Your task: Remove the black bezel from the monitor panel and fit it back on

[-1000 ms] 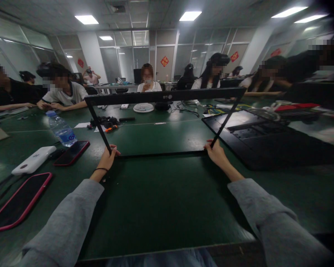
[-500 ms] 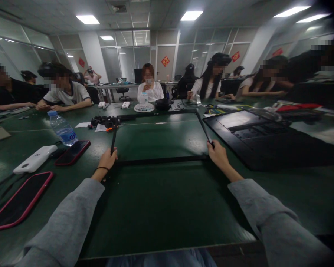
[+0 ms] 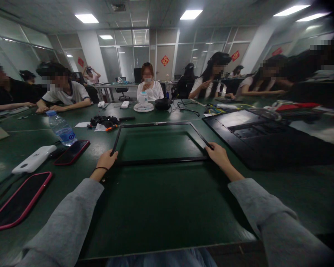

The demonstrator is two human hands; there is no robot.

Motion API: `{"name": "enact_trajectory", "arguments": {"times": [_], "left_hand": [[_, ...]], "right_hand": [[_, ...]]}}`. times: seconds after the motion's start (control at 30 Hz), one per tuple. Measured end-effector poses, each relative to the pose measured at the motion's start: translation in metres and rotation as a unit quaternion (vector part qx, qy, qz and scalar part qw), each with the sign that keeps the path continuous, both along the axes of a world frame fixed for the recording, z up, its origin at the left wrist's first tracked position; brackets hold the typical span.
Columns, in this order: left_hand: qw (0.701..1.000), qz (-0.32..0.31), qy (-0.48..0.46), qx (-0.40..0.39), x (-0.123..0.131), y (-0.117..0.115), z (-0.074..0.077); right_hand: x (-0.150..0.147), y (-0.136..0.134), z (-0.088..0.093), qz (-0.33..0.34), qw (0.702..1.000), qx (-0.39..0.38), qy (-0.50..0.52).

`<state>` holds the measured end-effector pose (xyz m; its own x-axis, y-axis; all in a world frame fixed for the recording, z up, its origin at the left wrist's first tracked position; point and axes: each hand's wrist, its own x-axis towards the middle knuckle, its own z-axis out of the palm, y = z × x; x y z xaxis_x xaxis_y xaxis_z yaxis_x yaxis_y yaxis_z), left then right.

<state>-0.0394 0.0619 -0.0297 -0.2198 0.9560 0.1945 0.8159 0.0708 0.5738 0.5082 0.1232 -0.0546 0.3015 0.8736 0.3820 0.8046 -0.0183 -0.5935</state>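
A thin black rectangular monitor bezel frame (image 3: 158,161) lies almost flat on the green table (image 3: 161,207) in front of me. My left hand (image 3: 107,160) grips its left side bar near the near corner, fingers closed around it. My right hand (image 3: 218,154) pinches the right side bar near the near corner. Both arms wear grey sleeves.
A black monitor back panel (image 3: 256,137) lies to the right. On the left are a water bottle (image 3: 60,128), a red-cased phone (image 3: 72,152), a white power bank (image 3: 33,159) and a pink-cased phone (image 3: 19,202). A small white fan (image 3: 143,107) and cables sit beyond. Several people sit around the table.
The frame stood tilted upright a second ago; both hands have lowered its far edge away from me until it rests nearly flat on the table.
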Motion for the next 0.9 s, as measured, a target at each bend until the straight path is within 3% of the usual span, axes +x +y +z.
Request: {"name": "enact_trajectory", "arguments": {"times": [0.17, 0.33, 0.6, 0.73, 0.9], "left_hand": [[0.999, 0.038, 0.022, 0.014, 0.002, -0.005, 0.001], [0.995, 0.039, 0.062, 0.069, 0.002, -0.010, 0.003], [0.987, 0.075, 0.064, 0.124, 0.009, -0.016, 0.008], [0.975, 0.085, 0.038, 0.200, 0.016, -0.021, 0.019], [0.962, 0.069, 0.010, 0.265, 0.020, -0.023, 0.022]], "right_hand": [[-0.004, -0.004, 0.003, -0.005, 1.000, 0.020, 0.019], [-0.011, -0.012, 0.014, 0.010, 0.994, 0.105, 0.015], [-0.021, -0.021, 0.025, -0.002, 0.990, 0.138, 0.009], [-0.028, -0.028, 0.036, -0.020, 0.981, 0.191, -0.001], [-0.029, -0.030, 0.040, -0.018, 0.981, 0.192, -0.002]]}}
